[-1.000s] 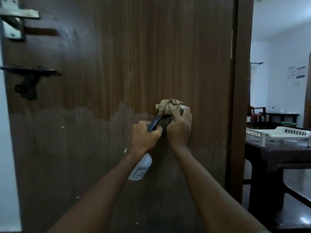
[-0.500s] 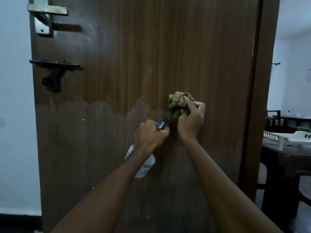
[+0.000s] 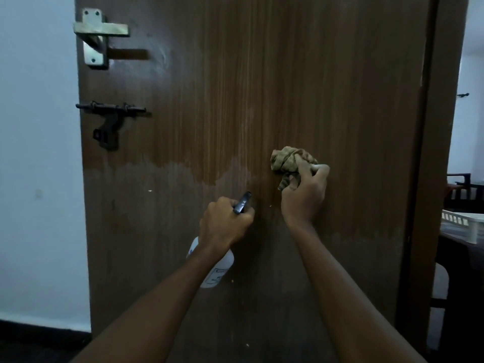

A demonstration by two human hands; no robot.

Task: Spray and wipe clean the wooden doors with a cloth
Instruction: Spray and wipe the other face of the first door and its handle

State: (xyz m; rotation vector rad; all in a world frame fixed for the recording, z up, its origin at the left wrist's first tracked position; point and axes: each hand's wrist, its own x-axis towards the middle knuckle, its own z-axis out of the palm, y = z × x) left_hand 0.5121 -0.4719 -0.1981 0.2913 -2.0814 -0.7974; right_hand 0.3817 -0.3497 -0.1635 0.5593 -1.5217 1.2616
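My right hand (image 3: 303,197) presses the bunched cloth (image 3: 290,161) against the door (image 3: 288,74), just right of and above my left hand (image 3: 222,224), which grips the spray bottle (image 3: 217,271).

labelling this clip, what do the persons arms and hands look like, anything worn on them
Both arms are bare along all that shows: no sleeves in view. The left hand and right hand wear no gloves, and no rings, watch or bracelet can be seen on the fingers or wrists, though the dim light could hide small details.

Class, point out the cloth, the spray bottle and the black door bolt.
cloth (image 3: 285,159), head view, bunched top folds.
spray bottle (image 3: 218,271), head view, white body.
black door bolt (image 3: 110,108), head view, sliding rod.
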